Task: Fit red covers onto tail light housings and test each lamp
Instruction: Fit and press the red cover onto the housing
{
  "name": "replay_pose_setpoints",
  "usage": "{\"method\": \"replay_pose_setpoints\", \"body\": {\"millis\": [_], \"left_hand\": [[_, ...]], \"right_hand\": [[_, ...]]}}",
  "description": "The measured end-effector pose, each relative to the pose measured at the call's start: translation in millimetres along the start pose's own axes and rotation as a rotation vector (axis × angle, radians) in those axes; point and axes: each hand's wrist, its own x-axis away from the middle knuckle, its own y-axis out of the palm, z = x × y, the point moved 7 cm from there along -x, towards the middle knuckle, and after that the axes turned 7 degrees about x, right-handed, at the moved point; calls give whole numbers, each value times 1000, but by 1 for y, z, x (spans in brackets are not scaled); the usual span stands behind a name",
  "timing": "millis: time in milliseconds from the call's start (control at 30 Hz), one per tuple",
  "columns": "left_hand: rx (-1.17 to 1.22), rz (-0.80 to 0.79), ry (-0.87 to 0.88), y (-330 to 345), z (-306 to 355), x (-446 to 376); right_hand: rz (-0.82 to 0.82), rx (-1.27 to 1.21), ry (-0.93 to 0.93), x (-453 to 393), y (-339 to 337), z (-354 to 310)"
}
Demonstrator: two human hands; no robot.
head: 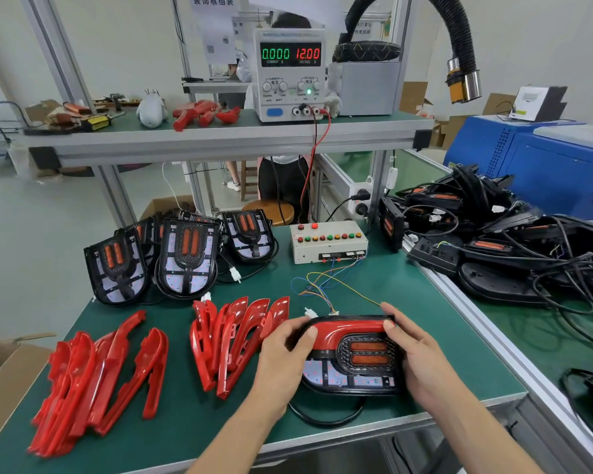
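Observation:
A black tail light housing (353, 381) lies flat on the green bench in front of me. A red cover (350, 328) sits along its far edge. My left hand (283, 354) grips the housing's left end, thumb on the cover. My right hand (415, 357) grips the right end, with a finger on the cover's right tip. Two heaps of loose red covers (233, 340) (93, 374) lie to the left. Several bare housings (185, 258) stand at the back left. The test box (327, 242) with coloured buttons sits behind, its thin wires (322, 285) trailing toward the housing.
A power supply (290, 75) on the upper shelf reads 0.000 A and 12.00 V. A tangle of black housings and cables (493, 241) fills the bench to the right. A cardboard box (4, 381) stands at the left edge. A person stands behind the bench.

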Motion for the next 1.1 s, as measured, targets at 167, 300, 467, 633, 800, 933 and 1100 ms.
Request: {"method": "replay_pose_setpoints", "body": {"millis": [167, 300, 467, 633, 800, 933, 1100], "left_hand": [[-15, -37, 59, 7, 4, 8], [5, -82, 39, 11, 1, 10], [28, -108, 5, 10, -3, 9], [207, -72, -81, 10, -9, 7], [288, -49, -152, 11, -13, 4], [322, -39, -268, 14, -20, 6], [364, 4, -355, 12, -22, 1]], "right_hand": [[-9, -37, 4, 1, 2, 5], [-11, -69, 24, 1, 3, 7], [-6, -61, 28, 0, 5, 7], [11, -43, 24, -1, 6, 6], [85, 57, -11, -1, 4, 4], [122, 81, -6, -6, 3, 5], [120, 116, 10, -7, 3, 4]]}}
